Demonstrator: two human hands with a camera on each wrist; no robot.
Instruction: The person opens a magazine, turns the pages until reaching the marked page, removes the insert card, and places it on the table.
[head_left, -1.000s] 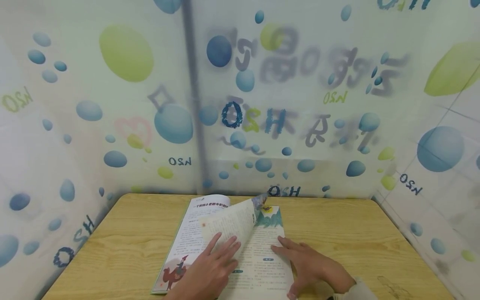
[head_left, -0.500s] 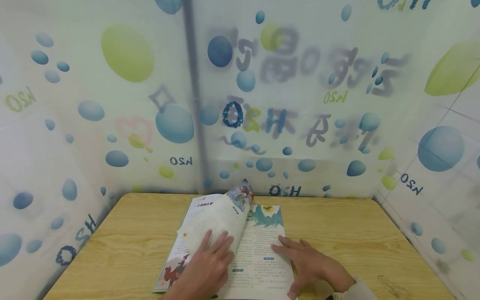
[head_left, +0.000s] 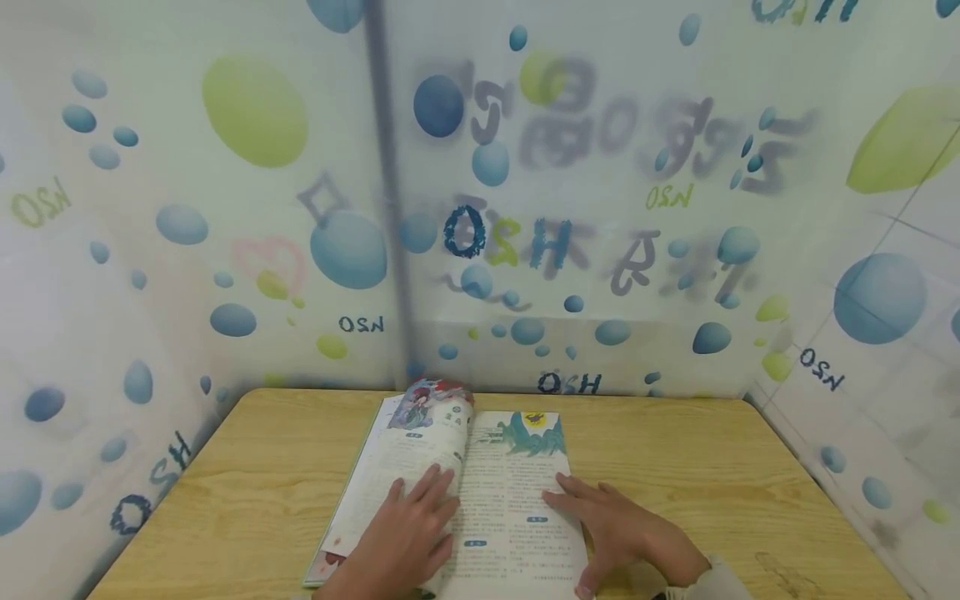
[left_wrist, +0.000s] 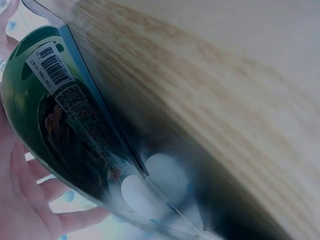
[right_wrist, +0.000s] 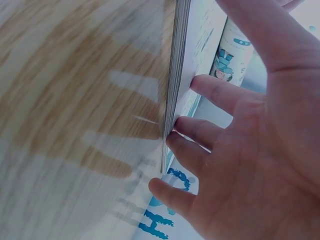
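While flat hands point(head_left: 405, 533) press the book point(head_left: 517, 483), frame crops both wrists.

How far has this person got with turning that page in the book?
Nearly done: the turned page lies almost flat on the left side of the book. In hand: the left hand presses it down while the right hand rests on the right page. Left: flattening its raised top near the spine.

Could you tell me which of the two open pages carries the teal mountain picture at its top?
It is the right-hand page of the book, under the right hand. The left-hand page, under the left hand, shows a red and blue figure instead.
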